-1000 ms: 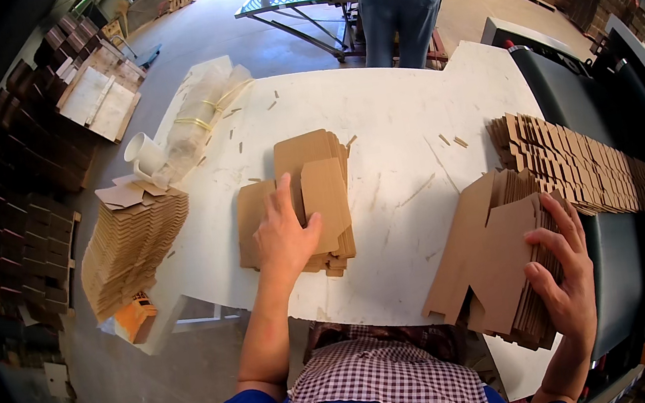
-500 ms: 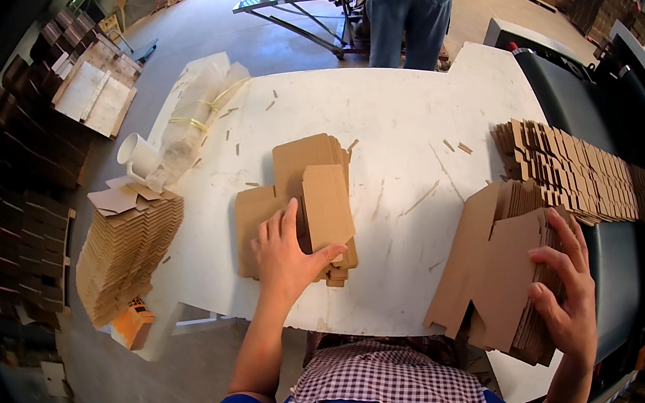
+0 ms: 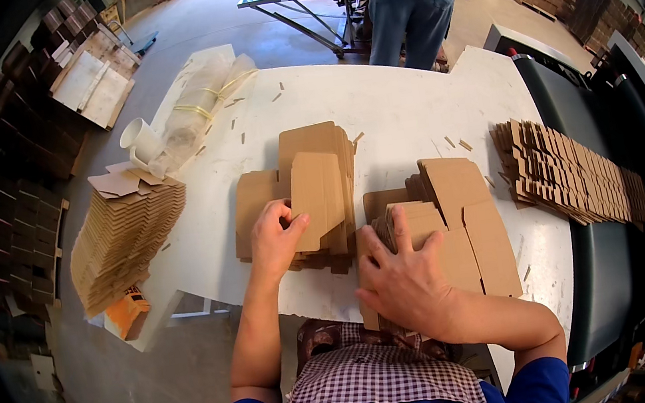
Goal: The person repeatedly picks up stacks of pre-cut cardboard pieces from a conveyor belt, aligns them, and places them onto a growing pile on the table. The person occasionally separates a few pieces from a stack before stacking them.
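Note:
My left hand (image 3: 273,240) has its fingers curled around the near left edge of a cardboard flap, thumb and fingers pinching it. That flap belongs to the top flat box blank (image 3: 318,194) on a small brown stack in the middle of the table. Just right of it lies a second stack of cardboard blanks (image 3: 470,223), thicker, with cut-out flaps. My right hand (image 3: 408,275) rests palm down on this stack's near left part, fingers spread over the top and left edge. The fingertips of the left hand are partly hidden.
A white table (image 3: 399,99) carries cardboard scraps. Fanned blanks (image 3: 577,174) lie at right beside a dark conveyor belt (image 3: 604,263). At left are a tall blank stack (image 3: 130,241), a white cup (image 3: 139,139), a tied plastic bundle (image 3: 202,103) and an orange box (image 3: 126,310). A person (image 3: 408,14) stands beyond.
My right hand has brought the right stack leftward and turned it, beside the middle stack. The left hand has closed from spread fingers onto the top blank's flap.

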Motion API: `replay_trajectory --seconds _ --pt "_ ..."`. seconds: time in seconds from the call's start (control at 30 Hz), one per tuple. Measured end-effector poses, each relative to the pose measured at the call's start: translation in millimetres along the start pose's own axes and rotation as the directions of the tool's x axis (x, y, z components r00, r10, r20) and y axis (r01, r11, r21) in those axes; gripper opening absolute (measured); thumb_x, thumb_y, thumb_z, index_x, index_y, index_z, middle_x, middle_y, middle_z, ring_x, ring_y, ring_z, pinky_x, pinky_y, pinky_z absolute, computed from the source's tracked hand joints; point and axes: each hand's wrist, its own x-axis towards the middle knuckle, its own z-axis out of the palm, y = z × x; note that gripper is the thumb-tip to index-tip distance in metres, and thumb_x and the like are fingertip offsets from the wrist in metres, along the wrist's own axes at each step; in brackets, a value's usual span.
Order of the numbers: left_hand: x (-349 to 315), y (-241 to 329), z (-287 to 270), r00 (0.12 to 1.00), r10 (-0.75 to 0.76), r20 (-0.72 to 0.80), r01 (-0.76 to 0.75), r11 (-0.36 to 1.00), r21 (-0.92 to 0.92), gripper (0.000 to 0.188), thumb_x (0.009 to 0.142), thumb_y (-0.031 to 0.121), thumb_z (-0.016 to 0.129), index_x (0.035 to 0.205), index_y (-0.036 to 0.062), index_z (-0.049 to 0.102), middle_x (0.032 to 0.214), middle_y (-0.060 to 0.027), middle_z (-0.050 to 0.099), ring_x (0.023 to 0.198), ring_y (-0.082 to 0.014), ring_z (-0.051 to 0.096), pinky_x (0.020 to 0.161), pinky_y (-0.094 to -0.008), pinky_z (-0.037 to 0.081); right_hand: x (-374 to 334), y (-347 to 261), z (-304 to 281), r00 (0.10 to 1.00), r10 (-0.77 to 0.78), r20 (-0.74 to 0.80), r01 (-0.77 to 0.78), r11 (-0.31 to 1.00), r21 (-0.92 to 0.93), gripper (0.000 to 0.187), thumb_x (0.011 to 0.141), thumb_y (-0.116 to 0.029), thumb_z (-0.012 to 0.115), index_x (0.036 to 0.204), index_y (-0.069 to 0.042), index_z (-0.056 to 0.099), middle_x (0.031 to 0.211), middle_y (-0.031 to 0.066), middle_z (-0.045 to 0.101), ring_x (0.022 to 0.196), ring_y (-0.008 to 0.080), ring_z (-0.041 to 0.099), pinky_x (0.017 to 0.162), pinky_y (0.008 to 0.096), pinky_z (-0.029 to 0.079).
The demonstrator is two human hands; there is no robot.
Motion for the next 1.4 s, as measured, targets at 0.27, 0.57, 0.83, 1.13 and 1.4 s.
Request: replay_trajectory --seconds 0.27,0.57,0.83,1.13,1.4 --pt "-2 -15 -23 0.999 0.046 -0.016 -0.046 0.999 -0.016 0.029 0.081 0.013 0.074 0.079 0.0026 0.047 0.106 -0.0095 0.061 0.082 -0.0173 0.051 0.072 -0.0312 0.045 11 25 -29 0.998 0.065 -0.014 -0.058 0.953 0.299 0.061 0.090 -0.055 0.061 0.129 -0.009 0.062 0.146 0.0170 0.049 0.128 0.0438 0.049 0.080 0.0548 0.054" --pt "-9 -16 9 0.947 0.303 -0.111 -0.253 0.910 0.328 0.034 0.071 0.014 0.082 0.081 0.0054 0.050 0.114 -0.0120 0.055 0.103 -0.0305 0.055 0.089 -0.0422 0.042 83 24 -1 0.982 -0.168 -0.081 0.170 0.985 0.013 0.057 0.095 -0.039 0.059 0.138 -0.001 0.052 0.148 0.0146 0.047 0.132 0.0389 0.046 0.091 0.0479 0.051" --pt "-9 -7 3 0.941 0.333 -0.062 -0.292 0.890 0.350 0.037 0.076 0.012 0.078 0.110 0.0039 0.065 0.119 -0.0101 0.054 0.106 -0.0313 0.054 0.092 -0.0444 0.044 140 22 45 0.972 -0.224 0.065 0.211 0.963 0.165 0.051 0.097 -0.028 0.057 0.142 -0.005 0.048 0.145 0.0111 0.046 0.132 0.0369 0.045 0.091 0.0469 0.052" --pt "-4 -22 -12 0.939 0.341 -0.036 -0.292 0.850 0.437 0.047 0.079 0.021 0.077 0.121 0.0046 0.064 0.118 -0.0089 0.056 0.110 -0.0320 0.053 0.089 -0.0436 0.044 146 11 37 0.962 -0.180 0.205 0.150 0.976 0.155 0.062 0.090 -0.032 0.066 0.143 -0.007 0.047 0.136 0.0108 0.048 0.123 0.0358 0.047 0.097 0.0455 0.052" --pt "20 -59 -91 0.948 -0.316 0.020 0.316 0.940 -0.131 0.058 0.084 0.030 0.079 0.126 -0.0057 0.058 0.112 -0.0117 0.066 0.103 -0.0196 0.062 0.089 -0.0331 0.049 141 21 51 0.969 -0.210 0.129 0.149 0.916 0.372 0.073 0.082 -0.032 0.074 0.143 -0.003 0.047 0.136 0.0143 0.046 0.123 0.0378 0.046 0.100 0.0444 0.050"
